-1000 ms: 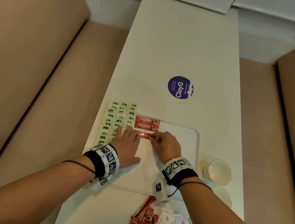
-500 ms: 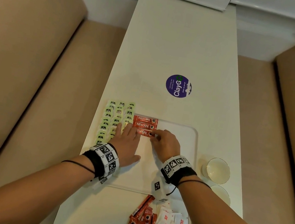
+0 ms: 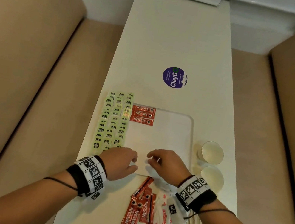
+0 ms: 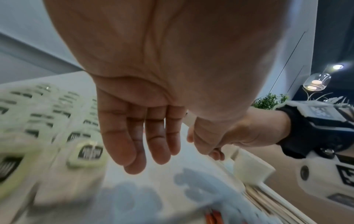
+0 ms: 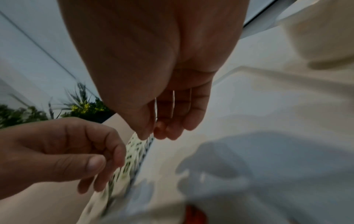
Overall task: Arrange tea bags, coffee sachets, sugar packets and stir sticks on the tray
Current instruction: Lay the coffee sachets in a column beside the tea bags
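Both hands empty, fingers loosely curled, over the near tray edge.

Right hand (image 3: 166, 163) and left hand (image 3: 120, 161) should lift one loose coffee sachet (image 3: 142, 188), laying it flush below the tray's (image 3: 190, 135) three.

The head view is evenly lit, soft and slightly dim, with wide-angle bending at the edges; the white table (image 3: 177, 38) glares mildly; both wrist views smear with motion blur, the tea bags (image 4: 57, 121) streaked; bluish hand shadows fall on the tray (image 5: 268, 151); a lamp (image 4: 316, 81) glows at the right.
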Available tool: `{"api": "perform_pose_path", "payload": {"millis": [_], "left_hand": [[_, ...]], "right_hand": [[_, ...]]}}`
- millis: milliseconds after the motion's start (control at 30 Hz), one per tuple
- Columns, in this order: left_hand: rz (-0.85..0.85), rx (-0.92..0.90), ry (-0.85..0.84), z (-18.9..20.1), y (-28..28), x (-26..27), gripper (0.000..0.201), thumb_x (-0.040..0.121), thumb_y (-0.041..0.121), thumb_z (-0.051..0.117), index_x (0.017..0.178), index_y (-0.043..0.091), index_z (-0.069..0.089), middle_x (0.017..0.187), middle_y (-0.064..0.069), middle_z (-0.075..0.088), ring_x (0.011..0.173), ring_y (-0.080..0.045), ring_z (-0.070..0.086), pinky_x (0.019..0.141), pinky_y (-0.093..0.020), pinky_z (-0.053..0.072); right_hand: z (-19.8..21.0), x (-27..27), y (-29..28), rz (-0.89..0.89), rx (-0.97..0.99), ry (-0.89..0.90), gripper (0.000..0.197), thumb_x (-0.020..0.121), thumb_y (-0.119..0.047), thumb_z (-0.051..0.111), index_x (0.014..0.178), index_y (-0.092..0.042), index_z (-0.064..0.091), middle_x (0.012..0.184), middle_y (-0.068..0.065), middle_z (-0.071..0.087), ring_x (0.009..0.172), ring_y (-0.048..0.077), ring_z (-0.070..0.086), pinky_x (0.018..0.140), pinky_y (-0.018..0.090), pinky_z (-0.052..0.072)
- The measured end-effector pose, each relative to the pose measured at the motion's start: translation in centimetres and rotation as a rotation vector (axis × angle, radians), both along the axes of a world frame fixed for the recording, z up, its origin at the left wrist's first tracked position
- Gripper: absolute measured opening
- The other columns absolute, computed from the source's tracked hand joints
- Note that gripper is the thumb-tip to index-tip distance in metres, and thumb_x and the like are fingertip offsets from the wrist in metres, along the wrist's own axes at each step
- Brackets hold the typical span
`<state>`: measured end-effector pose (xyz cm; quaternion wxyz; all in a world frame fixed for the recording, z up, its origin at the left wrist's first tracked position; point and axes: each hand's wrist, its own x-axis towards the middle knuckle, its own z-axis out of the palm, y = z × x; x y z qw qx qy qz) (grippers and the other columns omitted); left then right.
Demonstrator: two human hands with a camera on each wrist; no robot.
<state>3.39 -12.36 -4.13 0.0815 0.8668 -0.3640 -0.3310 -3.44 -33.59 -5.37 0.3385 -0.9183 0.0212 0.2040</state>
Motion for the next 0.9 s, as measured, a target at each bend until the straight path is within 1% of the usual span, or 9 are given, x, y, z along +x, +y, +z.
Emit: {"api": "perform_pose_path", "payload": {"millis": [133,233,300,367,433,533,633,833,900], "left_hand": [[-0.048,0.112,0.05,-1.1,0.3,-3.7,0.035,0.095,0.052,0.05,0.096,0.02,0.064,0.091,0.001,0.069,0.083,-0.02,0.063,0.075,-0.035,0.053],[-0.09,0.216,0.085,-1.5,0.3,-5.9,0.048,0.09,0.06,0.055,0.082,0.014,0.067,0.076,-0.003,0.069,0.072,-0.022,0.065,0.069,-0.035,0.056],[-0.085,0.256,0.102,-1.9,0.3,-7.1,0.05,0.085,0.066,0.059,0.072,0.017,0.06,0.069,0.001,0.062,0.065,-0.02,0.061,0.064,-0.033,0.053],[-0.052,0.274,0.11,-2.4,0.2,-8.0,0.05,0.078,0.068,0.064,0.066,0.021,0.052,0.066,0.003,0.057,0.062,-0.019,0.058,0.06,-0.031,0.049],[-0.017,0.284,0.107,-2.8,0.0,-8.6,0.05,0.075,0.067,0.068,0.064,0.021,0.049,0.065,0.003,0.056,0.061,-0.019,0.057,0.059,-0.031,0.049],[0.03,0.267,0.081,-3.3,-0.3,-9.2,0.046,0.078,0.057,0.071,0.062,0.021,0.047,0.062,0.003,0.053,0.058,-0.017,0.053,0.057,-0.029,0.042],[0.072,0.237,0.066,-3.8,-0.1,-9.5,0.042,0.083,0.049,0.071,0.063,0.02,0.047,0.063,0.002,0.052,0.06,-0.018,0.052,0.057,-0.029,0.039],[0.219,0.184,0.1,-3.7,0.5,-9.8,0.025,0.088,0.04,0.066,0.088,0.015,0.064,0.088,-0.003,0.065,0.08,-0.021,0.063,0.069,-0.031,0.05],[0.267,0.153,0.132,-3.6,0.8,-9.7,0.023,0.088,0.037,0.066,0.088,0.015,0.064,0.089,-0.003,0.066,0.082,-0.022,0.064,0.073,-0.032,0.052]], "right_hand": [[-0.5,-3.9,0.2,0.11,-0.092,0.087,0.025,0.097,-0.042,0.058,0.111,-0.027,0.073,0.101,-0.009,0.072,0.085,0.007,0.063,0.08,0.03,0.053],[-1.1,-6.0,0.7,0.144,-0.211,0.182,0.032,0.092,-0.054,0.061,0.095,-0.024,0.074,0.087,-0.006,0.072,0.076,0.01,0.065,0.074,0.034,0.058],[-1.4,-6.9,1.2,0.175,-0.291,0.223,0.042,0.089,-0.06,0.061,0.085,-0.021,0.073,0.077,-0.004,0.07,0.07,0.013,0.066,0.07,0.036,0.059],[-1.5,-7.3,1.8,0.184,-0.337,0.237,0.047,0.088,-0.063,0.061,0.079,-0.017,0.071,0.072,-0.003,0.068,0.067,0.015,0.065,0.066,0.034,0.058],[-1.5,-7.6,2.3,0.169,-0.359,0.233,0.047,0.088,-0.063,0.062,0.072,-0.018,0.062,0.068,-0.004,0.062,0.063,0.015,0.062,0.062,0.03,0.053],[-1.8,-7.7,2.9,0.127,-0.377,0.215,0.047,0.088,-0.062,0.063,0.066,-0.023,0.051,0.066,-0.006,0.057,0.06,0.012,0.057,0.057,0.028,0.047],[-2.0,-7.6,3.3,0.083,-0.373,0.215,0.043,0.088,-0.058,0.064,0.068,-0.023,0.053,0.068,-0.007,0.059,0.063,0.012,0.06,0.061,0.029,0.052],[-2.7,-7.8,3.1,0.061,-0.312,0.2,0.036,0.089,-0.056,0.064,0.078,-0.021,0.062,0.073,-0.006,0.066,0.066,0.012,0.064,0.067,0.033,0.059],[-2.6,-7.9,2.8,0.047,-0.261,0.21,0.034,0.09,-0.053,0.064,0.078,-0.021,0.061,0.076,-0.005,0.067,0.069,0.013,0.065,0.071,0.035,0.06]]}}
